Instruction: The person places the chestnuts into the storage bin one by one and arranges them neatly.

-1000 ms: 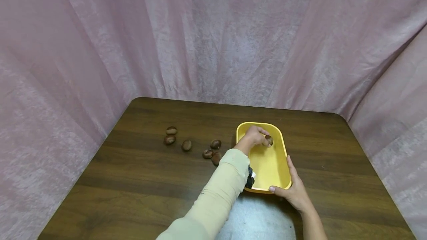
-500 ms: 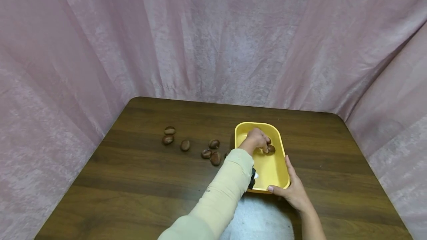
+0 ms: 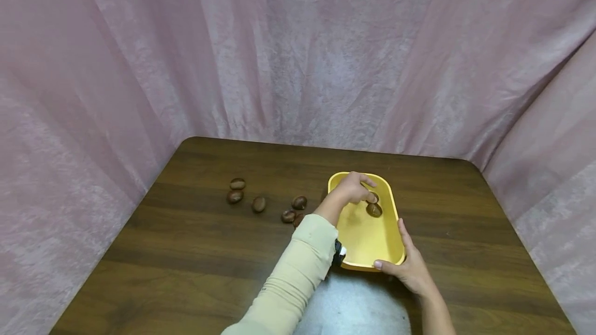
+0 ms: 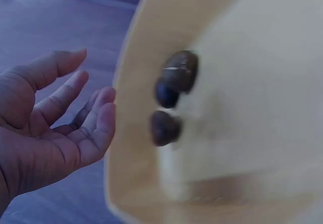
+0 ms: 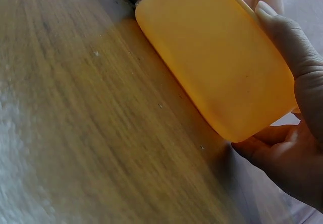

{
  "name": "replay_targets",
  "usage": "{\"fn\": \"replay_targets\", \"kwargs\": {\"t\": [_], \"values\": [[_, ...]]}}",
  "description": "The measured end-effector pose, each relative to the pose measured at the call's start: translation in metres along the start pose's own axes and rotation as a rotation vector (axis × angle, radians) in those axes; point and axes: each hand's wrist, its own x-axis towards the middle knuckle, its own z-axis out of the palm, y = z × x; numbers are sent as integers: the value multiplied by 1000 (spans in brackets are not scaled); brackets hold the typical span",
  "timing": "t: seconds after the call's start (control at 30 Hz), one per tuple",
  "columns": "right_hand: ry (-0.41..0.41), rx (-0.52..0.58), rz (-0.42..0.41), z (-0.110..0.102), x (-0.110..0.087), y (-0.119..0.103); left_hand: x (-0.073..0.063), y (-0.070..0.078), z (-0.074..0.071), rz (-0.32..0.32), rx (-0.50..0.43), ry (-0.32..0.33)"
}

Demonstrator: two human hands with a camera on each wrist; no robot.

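My left hand (image 3: 352, 187) is over the far part of a yellow plastic tray (image 3: 368, 237), fingers loosely extended with nothing between them in the left wrist view. Just under its fingertips, chestnuts (image 3: 374, 210) lie on the tray floor. Three chestnuts (image 4: 181, 71) show in the left wrist view, two touching and one slightly apart. My right hand (image 3: 412, 268) grips the tray's near right corner, with the thumb (image 5: 287, 32) on the rim and fingers against the outer wall. Its fingertips are partly hidden behind the wall.
Left of the tray, loose chestnuts (image 3: 288, 216) lie close together on the brown wooden table (image 3: 186, 252), one partly hidden by the left arm. Farther left are a touching pair of chestnuts (image 3: 235, 197) and a single chestnut (image 3: 258, 204). A pink curtain (image 3: 298, 66) surrounds the table.
My left hand lowered a chestnut into the tray, let go, and drew slightly up and left with its fingers spreading. My right hand has kept its grip on the tray corner.
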Motion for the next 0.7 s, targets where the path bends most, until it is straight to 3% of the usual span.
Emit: {"fn": "replay_targets", "kwargs": {"t": [0.17,0.43,0.7], "values": [[-5,1,-5,-1,2,3,-15,-2,-11,72,-57,-13],[15,60,-31,1,2,4,-34,-16,-21,202,-45,7],[23,86,-44,4,5,2,-51,-33,-29,216,9,92]]}}
